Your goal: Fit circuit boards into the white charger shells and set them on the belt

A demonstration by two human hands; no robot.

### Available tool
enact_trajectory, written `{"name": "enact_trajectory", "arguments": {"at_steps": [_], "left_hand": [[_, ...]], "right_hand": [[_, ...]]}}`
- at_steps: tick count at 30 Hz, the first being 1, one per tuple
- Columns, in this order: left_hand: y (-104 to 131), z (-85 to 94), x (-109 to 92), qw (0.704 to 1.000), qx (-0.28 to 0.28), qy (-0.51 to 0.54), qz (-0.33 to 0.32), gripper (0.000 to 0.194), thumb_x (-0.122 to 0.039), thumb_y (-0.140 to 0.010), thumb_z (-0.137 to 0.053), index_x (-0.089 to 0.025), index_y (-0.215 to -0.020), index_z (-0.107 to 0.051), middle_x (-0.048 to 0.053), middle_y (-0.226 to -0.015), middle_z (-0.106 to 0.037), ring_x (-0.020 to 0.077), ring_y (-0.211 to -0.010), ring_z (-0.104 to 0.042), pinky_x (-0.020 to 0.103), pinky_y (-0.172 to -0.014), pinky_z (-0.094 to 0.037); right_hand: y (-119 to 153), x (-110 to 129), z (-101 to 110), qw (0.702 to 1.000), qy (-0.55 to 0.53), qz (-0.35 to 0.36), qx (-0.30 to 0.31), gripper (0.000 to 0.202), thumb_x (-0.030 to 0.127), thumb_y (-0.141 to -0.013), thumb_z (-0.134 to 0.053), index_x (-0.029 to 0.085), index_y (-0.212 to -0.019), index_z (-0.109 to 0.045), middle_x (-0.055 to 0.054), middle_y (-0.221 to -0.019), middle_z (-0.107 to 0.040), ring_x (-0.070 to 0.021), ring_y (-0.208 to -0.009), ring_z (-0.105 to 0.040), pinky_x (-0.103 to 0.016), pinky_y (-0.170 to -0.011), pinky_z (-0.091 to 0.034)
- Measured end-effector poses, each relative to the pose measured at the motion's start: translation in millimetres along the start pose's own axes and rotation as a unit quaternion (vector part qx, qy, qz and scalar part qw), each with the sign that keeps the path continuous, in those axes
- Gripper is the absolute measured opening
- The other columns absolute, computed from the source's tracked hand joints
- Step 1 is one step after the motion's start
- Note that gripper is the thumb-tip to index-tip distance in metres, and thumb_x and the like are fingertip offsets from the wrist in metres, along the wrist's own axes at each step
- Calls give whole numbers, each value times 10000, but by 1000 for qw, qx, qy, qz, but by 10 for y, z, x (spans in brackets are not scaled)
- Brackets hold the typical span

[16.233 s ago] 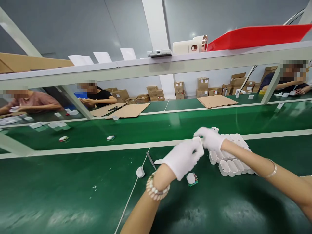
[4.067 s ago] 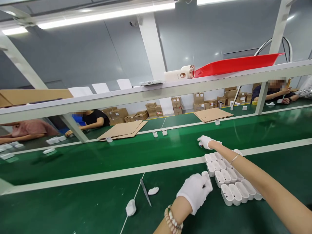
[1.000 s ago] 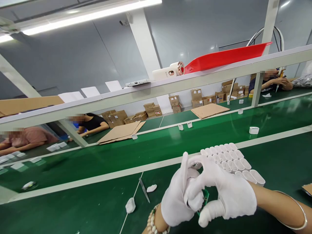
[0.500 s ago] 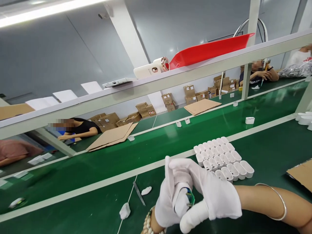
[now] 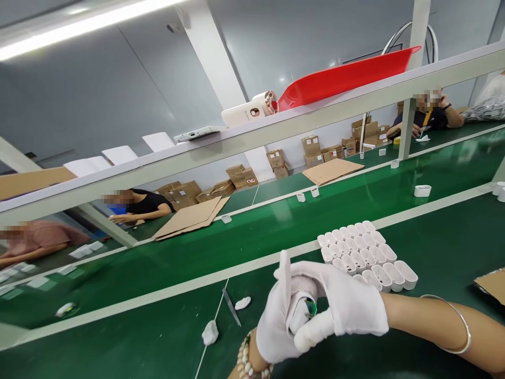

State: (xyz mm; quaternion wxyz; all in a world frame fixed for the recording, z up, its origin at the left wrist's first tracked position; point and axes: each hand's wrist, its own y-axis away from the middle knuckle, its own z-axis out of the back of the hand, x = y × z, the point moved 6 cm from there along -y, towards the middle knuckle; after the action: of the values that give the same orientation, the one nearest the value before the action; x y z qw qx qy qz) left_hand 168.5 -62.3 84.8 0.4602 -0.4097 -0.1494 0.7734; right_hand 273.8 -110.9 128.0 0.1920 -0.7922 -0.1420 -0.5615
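Note:
Between my two white-gloved hands is a small white plastic housing point(image 5: 300, 316), with a green circuit board point(image 5: 311, 307) showing at its open side. My left hand point(image 5: 273, 321) is closed around the housing from below and the left. Over its top and right side curls my right hand point(image 5: 347, 300), thumb near the board. The gloves hide most of the housing. Just beyond the right hand stand rows of white oval cups point(image 5: 371, 252). Left of my hands lie metal tweezers point(image 5: 231, 307), a small white piece point(image 5: 243, 303) and a crumpled white lump point(image 5: 210, 332).
A green conveyor belt point(image 5: 252, 237) crosses ahead, carrying a white oval cup point(image 5: 422, 190) and a small device point(image 5: 65, 309). Above it runs a shelf point(image 5: 197, 152) with a red tray point(image 5: 351, 73). Cardboard point(image 5: 491, 284) lies at right. Several co-workers sit across the belt.
My view has shifted slightly, so the scene sits a little further right. Both hands stay on the housing, with only slight finger movement. A far co-worker at right has raised a hand.

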Motion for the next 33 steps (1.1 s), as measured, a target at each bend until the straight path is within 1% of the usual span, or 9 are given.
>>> {"name": "enact_trajectory", "arguments": {"at_steps": [3, 5, 9, 14, 19, 23, 26, 29, 33], "left_hand": [[-70, 2, -233, 996, 31, 54, -71, 905, -287, -866, -500, -215, -1571, 64, 51, -888, -685, 239, -822, -711, 409, -838, -624], [-83, 0, -260, 994, 31, 67, -77, 935, -197, -838, -495, -216, -1571, 86, 84, -1023, -676, 261, -977, -689, 439, -931, -587], [-36, -81, -27, 990, 56, 133, -2, 1047, -250, -763, -625, -193, -1579, 28, 105, -1097, -638, 289, -1017, -646, 508, -997, -522], [-10, -166, 97, 976, 92, 195, 33, 1037, -264, -786, -649, -257, -1578, 21, 19, -884, -642, 192, -759, -613, 398, -829, -569], [-112, -191, -102, 974, 137, 176, -24, 1148, -112, -683, -606, -248, -1564, 118, 71, -1108, -641, 267, -1053, -602, 446, -985, -495], [-149, -191, -122, 975, 132, 175, -30, 1100, -122, -699, -630, -257, -1580, 16, 105, -1234, -597, 303, -1196, -546, 486, -1068, -431], [-165, -190, -66, 963, 139, 228, 40, 1104, -123, -734, -645, -287, -1572, 56, 83, -1165, -633, 232, -1013, -628, 445, -994, -488], [-201, -170, -93, 923, 158, 335, 109, 1198, -142, -748, -686, -266, -1530, 213, 11, -914, -694, 159, -768, -645, 339, -794, -563], [-270, -71, -214, 917, 167, 337, 136, 1281, -130, -739, -711, -242, -1475, 332, 16, -882, -757, 157, -696, -677, 272, -661, -562]], "right_hand": [[-6, -65, 53, 999, 1, -5, -35, 570, 44, -533, -840, 188, -1047, -641, 50, -788, -685, -117, -741, -633, -256, -763, -515], [-9, -106, 87, 998, 8, -6, -62, 543, 27, -551, -808, 181, -1048, -652, 53, -774, -672, -114, -737, -627, -235, -729, -506], [-9, -125, 128, 997, 36, -5, -64, 513, 54, -616, -789, 190, -1091, -652, 36, -824, -678, -135, -803, -638, -261, -782, -523], [-8, -152, 160, 998, 13, -57, -22, 636, 72, -622, -800, 212, -1211, -603, 1, -994, -684, -147, -909, -642, -266, -832, -519], [-63, -248, 204, 997, -30, -51, -59, 547, 56, -562, -740, 180, -1088, -657, 0, -891, -681, -122, -744, -612, -218, -659, -495], [-95, -298, 214, 996, -33, -48, -63, 498, 63, -550, -720, 169, -1034, -668, 12, -829, -668, -109, -689, -595, -204, -618, -477], [-85, -163, 233, 996, 49, -49, -52, 387, 113, -628, -732, 176, -1005, -675, 6, -860, -668, -129, -781, -620, -235, -717, -508], [-34, 97, 283, 981, 181, -36, -52, 403, 187, -638, -795, 205, -1025, -681, -13, -962, -692, -165, -890, -639, -279, -800, -525], [64, 328, 357, 940, 334, -9, -65, 246, 327, -822, -696, 200, -1031, -722, -28, -828, -718, -162, -755, -668, -276, -685, -545]]}}
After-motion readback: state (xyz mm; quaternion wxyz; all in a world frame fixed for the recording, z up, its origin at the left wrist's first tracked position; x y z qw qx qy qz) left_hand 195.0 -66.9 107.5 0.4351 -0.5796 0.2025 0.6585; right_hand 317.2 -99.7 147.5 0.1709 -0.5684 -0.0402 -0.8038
